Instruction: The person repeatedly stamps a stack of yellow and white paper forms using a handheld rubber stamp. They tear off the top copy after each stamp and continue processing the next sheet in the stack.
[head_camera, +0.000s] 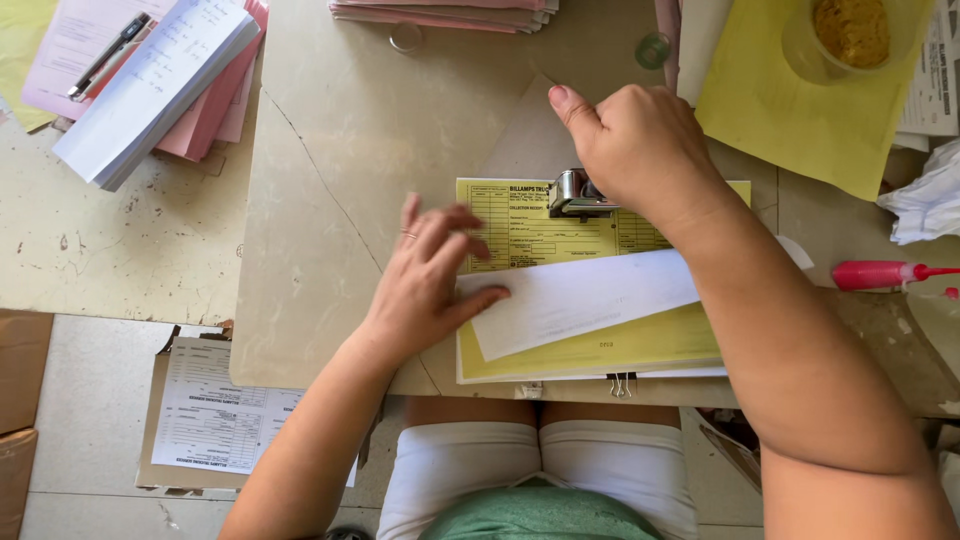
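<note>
1. Right hand (640, 150): the fingers are curled down in a clenched grasp over a small metal stapler (577, 194). The thumb is extended and points toward the far side of the desk. Only the near, shiny end of the stapler shows; the rest is hidden under the palm.
2. Left hand (430, 275): the fingers are released and spread, laid flat. The fingertips press on the left end of a white paper slip (585, 300) and on the yellow form (520, 225) beneath it. A ring sits on one finger. Nothing is gripped.
3. Stapler position: it sits at the top edge of the yellow form, near the middle of that edge, touching the paper.
4. White paper slip: it lies tilted across the yellow form, its right end passing under the right forearm.
5. Yellow form: it is the top sheet of a pad that lies at the near edge of the beige desk (330, 150). A binder clip (621, 384) hangs at the pad's near edge.
6. Far left: a stack of white and pink papers (160, 85) with a pen (108, 56) on top.
7. Far right: a loose yellow sheet (800, 110) under a clear cup (845, 40) of brownish contents, and a pink bottle (885, 274) lying on its side.
8. Below the desk: a printed sheet on cardboard (215, 415) lies on the floor, beside the person's lap.
</note>
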